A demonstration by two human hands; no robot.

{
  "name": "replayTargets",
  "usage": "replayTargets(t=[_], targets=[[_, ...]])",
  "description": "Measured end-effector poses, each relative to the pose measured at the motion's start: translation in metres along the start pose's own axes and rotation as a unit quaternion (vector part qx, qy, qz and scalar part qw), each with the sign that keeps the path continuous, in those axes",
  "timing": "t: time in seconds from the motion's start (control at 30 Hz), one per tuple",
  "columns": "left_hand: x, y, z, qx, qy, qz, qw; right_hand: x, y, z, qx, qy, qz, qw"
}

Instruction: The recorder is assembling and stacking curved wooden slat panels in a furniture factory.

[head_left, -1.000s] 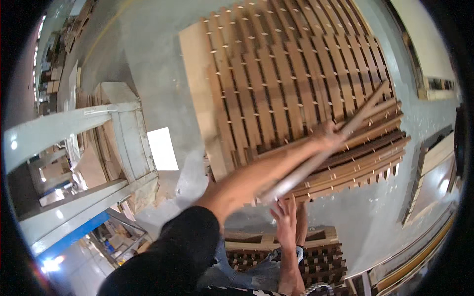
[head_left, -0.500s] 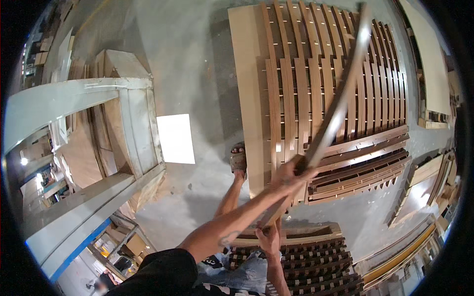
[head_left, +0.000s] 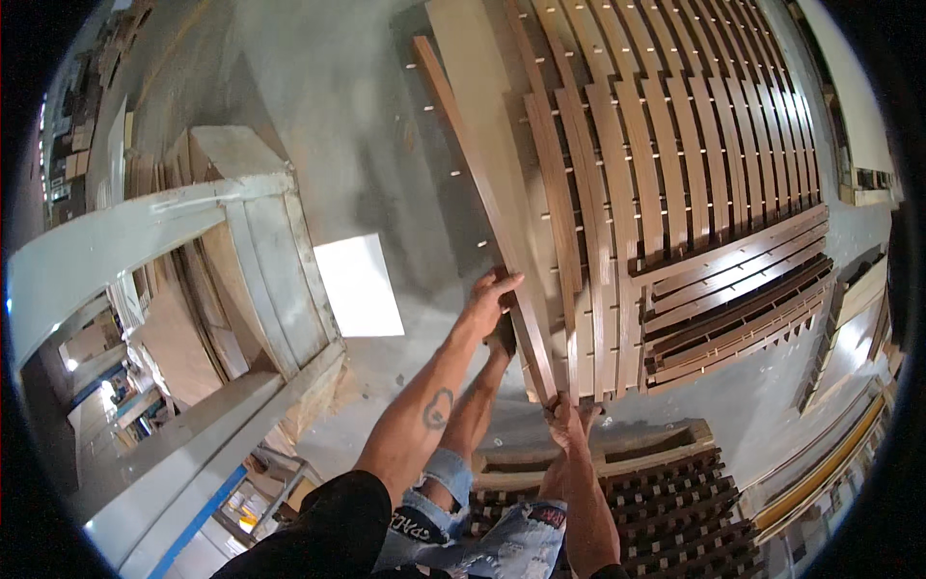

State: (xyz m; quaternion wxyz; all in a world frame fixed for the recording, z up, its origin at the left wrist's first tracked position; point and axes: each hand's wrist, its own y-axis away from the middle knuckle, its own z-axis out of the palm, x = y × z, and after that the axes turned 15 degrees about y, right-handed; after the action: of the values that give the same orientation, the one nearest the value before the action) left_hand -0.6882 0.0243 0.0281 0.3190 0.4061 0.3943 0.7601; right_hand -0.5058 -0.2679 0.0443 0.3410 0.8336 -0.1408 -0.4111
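A long brown wooden slat (head_left: 472, 175), with small pale dowels sticking out along its left side, lies at a slant along the left edge of the stack. My left hand (head_left: 490, 301) grips it partway up, fingers curled over its edge. At the near end my right hand (head_left: 567, 421) is closed round the same slat. To the right, rows of similar brown slats (head_left: 683, 159) with pale dowels between them rest on a tan board (head_left: 467, 43). Several more slats (head_left: 738, 280) lie crosswise at the near right of the stack.
A grey metal frame (head_left: 265, 261) stands at the left, with a white sheet (head_left: 359, 287) on the floor beside it. Close by my legs is a pallet (head_left: 617, 454) with dark notched wood pieces (head_left: 656, 511). Wood stacks (head_left: 849, 318) line the right side.
The slat has swung from a raised slant over the stack to the left, down along its left edge. Both hands moved with it, and my view has shifted.
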Motion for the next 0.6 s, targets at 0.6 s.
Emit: replayTargets(t=[0.6], targets=[[0.113, -0.173, 0.054, 0.161, -0.489, 0.103, 0.851, -0.080, -0.181, 0.037, 0.137, -0.489, 0.261, 0.821]])
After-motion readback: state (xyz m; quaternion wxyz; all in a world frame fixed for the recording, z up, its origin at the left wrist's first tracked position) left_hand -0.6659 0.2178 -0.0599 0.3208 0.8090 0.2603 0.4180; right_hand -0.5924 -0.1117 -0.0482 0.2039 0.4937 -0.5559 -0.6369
